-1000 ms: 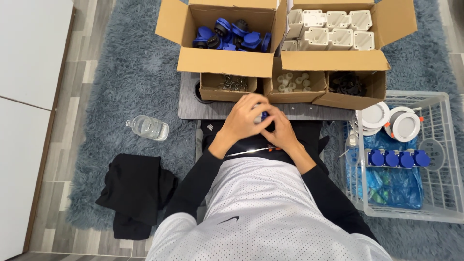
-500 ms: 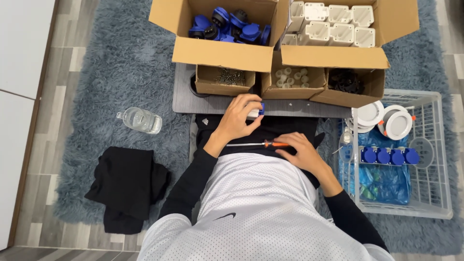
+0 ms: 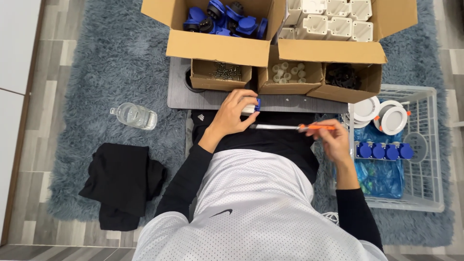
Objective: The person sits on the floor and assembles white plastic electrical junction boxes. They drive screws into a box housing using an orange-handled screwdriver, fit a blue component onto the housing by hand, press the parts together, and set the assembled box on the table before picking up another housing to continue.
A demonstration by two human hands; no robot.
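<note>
My left hand [image 3: 231,118] is clamped around a small white-and-blue socket [image 3: 251,107] at the near edge of the grey board [image 3: 193,96], while my right hand [image 3: 331,137] grips the orange-handled screwdriver [image 3: 292,127], its tip at the socket.

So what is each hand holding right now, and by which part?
The left hand wraps around a small white and blue part. The right hand holds a screwdriver by its orange handle.
</note>
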